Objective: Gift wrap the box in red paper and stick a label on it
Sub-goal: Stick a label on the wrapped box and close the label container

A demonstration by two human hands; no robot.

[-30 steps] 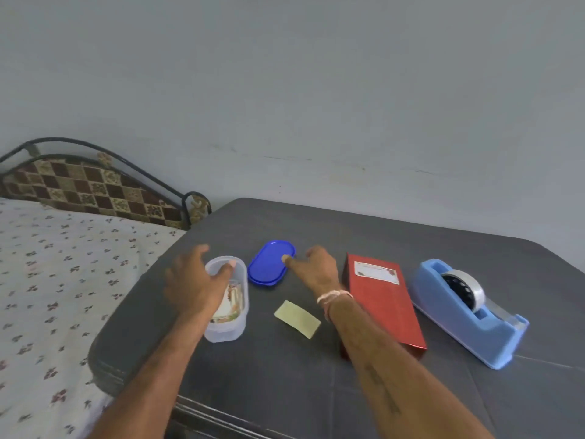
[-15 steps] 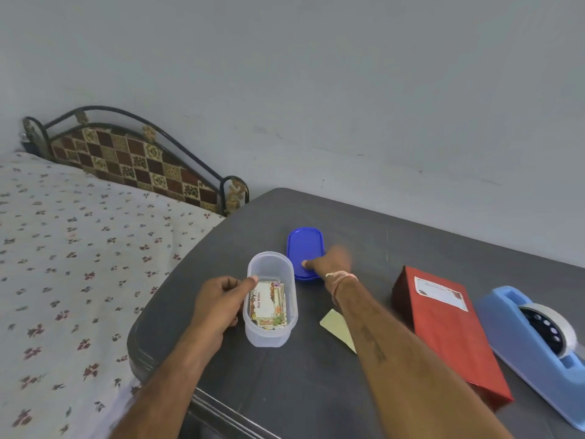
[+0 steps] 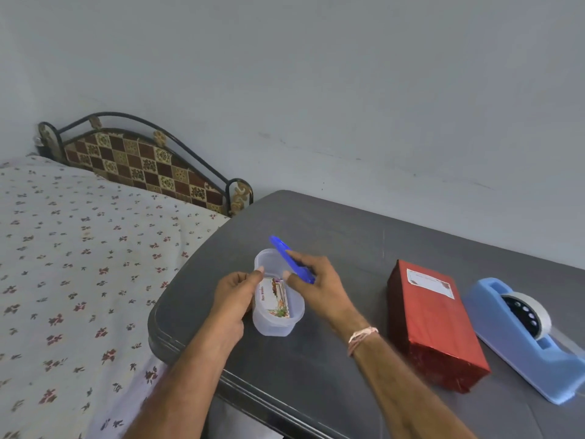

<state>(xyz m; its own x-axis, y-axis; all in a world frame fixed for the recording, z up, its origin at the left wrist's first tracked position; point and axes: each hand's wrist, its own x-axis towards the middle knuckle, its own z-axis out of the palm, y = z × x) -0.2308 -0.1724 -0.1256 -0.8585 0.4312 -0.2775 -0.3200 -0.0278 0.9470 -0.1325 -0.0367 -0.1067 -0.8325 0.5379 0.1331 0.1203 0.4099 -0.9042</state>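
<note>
The box wrapped in red paper (image 3: 433,324) lies on the grey table (image 3: 332,229), with a white label (image 3: 429,282) stuck on its far end. Left of it stands a clear oval plastic container (image 3: 275,324) holding printed label cards (image 3: 274,298). My left hand (image 3: 232,296) grips the container's left side, thumb on the rim. My right hand (image 3: 316,285) holds the blue lid (image 3: 289,258) tilted above the container's far end. The yellowish backing paper seen earlier is hidden behind my right arm.
A light blue tape dispenser (image 3: 525,334) sits at the right, beside the red box. A bed with a flowered sheet (image 3: 79,264) and a checkered headboard (image 3: 142,166) adjoins the table's left edge. A grey wall stands behind.
My right hand picked the blue lid up off the table and brought it over the container. My left hand kept holding the container. The view shifted left.
</note>
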